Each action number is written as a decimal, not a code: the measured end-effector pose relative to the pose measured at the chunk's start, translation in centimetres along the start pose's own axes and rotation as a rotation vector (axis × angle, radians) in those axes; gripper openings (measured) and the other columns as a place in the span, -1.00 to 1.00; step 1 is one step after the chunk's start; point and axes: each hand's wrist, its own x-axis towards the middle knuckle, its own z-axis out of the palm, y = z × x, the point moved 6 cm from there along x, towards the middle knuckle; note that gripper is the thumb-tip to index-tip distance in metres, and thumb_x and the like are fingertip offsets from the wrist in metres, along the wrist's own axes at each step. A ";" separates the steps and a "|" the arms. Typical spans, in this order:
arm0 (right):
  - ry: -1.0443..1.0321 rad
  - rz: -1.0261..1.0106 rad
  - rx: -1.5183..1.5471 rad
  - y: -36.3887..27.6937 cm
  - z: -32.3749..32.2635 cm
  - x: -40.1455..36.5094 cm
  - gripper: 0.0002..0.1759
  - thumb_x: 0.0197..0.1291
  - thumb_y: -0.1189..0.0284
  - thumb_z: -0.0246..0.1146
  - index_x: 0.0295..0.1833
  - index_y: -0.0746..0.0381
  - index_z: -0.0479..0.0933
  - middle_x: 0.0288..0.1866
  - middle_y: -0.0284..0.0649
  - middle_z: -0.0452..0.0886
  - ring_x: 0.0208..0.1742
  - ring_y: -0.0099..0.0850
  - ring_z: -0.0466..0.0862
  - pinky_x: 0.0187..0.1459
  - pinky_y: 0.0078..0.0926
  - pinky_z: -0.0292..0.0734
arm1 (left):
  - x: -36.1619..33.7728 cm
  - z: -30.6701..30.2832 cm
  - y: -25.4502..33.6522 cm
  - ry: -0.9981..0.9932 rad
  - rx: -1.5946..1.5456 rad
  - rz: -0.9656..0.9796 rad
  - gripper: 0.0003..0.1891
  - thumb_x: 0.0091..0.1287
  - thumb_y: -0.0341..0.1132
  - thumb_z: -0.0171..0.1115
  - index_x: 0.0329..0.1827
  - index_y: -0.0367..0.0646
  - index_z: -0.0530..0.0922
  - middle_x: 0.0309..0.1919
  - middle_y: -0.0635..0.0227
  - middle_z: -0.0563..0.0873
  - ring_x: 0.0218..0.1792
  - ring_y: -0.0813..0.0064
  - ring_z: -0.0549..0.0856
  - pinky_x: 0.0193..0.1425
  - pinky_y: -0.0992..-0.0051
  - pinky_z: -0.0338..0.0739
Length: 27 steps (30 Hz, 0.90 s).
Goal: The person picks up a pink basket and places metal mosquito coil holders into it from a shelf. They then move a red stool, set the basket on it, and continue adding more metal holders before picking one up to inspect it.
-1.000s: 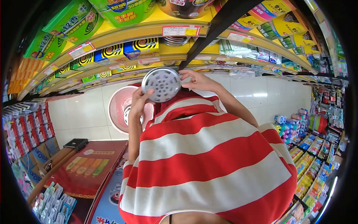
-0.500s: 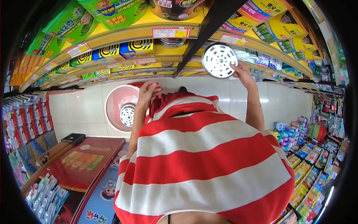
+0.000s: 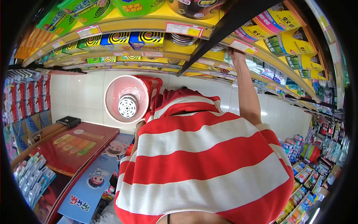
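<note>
My right hand (image 3: 237,56) reaches in under a shelf edge and its price label, which hide the fingers. Close to its left, the edges of round metal pieces (image 3: 218,47) show on the lower shelf beside the black post. My left hand (image 3: 139,126) is down against my striped shirt, its fingers hidden, near the rim of a pink plastic basket (image 3: 110,83). Inside the basket lies a stack of round metal discs; the top disc (image 3: 128,106) is pierced with slots and holes. Beneath the basket a red plastic stool (image 3: 154,83) shows.
Yellow shelves (image 3: 149,28) curve across the front, loaded with mosquito-coil boxes (image 3: 147,40) and green tubs (image 3: 138,6). A black post (image 3: 209,37) divides them. More metal rings (image 3: 182,39) sit left of it. At lower left lies a red box (image 3: 82,143); goods racks stand right.
My right hand, which held up a slotted metal disc, has moved up into the shelf; the disc no longer shows in it. My left hand has dropped from beside the basket towards my body.
</note>
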 end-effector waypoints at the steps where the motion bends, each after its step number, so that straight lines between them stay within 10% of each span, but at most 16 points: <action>1: 0.044 0.002 -0.052 0.2 0.1 0.1 -0.96 0.29 0.42 0.05 -0.17 0.09 0.38 -0.49 -0.38 0.42 -0.60 -0.59 0.36 -0.62 -0.65 0.27 | 0.0 0.1 -0.2 0.008 0.002 0.014 -0.78 0.19 -0.41 0.06 -0.13 -0.31 0.46 -0.40 0.22 0.59 -0.42 0.38 0.62 -0.40 0.48 0.55; 15: 0.092 -0.121 -0.344 3.3 1.1 3.1 -0.72 0.15 0.33 0.24 -0.03 0.12 0.44 -0.29 -0.34 0.56 -0.44 -0.58 0.53 -0.57 -0.66 0.42 | 2.5 -1.6 3.5 0.362 -0.170 0.173 -0.70 0.04 -0.47 0.05 -0.14 -0.41 0.49 -0.45 0.15 0.60 -0.54 0.45 0.61 -0.59 0.52 0.46; 20: 0.144 -0.132 -0.292 3.2 -0.6 2.0 -0.73 0.16 0.33 0.24 -0.12 0.29 0.47 -0.38 -0.30 0.51 -0.54 -0.55 0.43 -0.44 -0.57 0.51 | 5.7 -5.0 5.3 0.548 -0.047 0.233 -0.58 -0.07 -0.42 0.26 -0.10 -0.42 0.49 -0.19 -0.06 0.62 -0.09 0.16 0.60 0.00 0.39 0.44; 27: 0.165 -0.250 -0.735 5.7 -4.9 -5.1 -0.66 0.20 0.46 0.14 0.03 0.45 0.39 -0.19 -0.19 0.53 -0.57 -0.55 0.47 -0.53 -0.59 0.43 | 8.2 -8.5 8.3 0.548 0.137 0.414 -0.31 -0.25 -0.30 0.46 -0.03 -0.47 0.39 -0.07 -0.15 0.52 0.02 0.04 0.51 0.11 0.32 0.40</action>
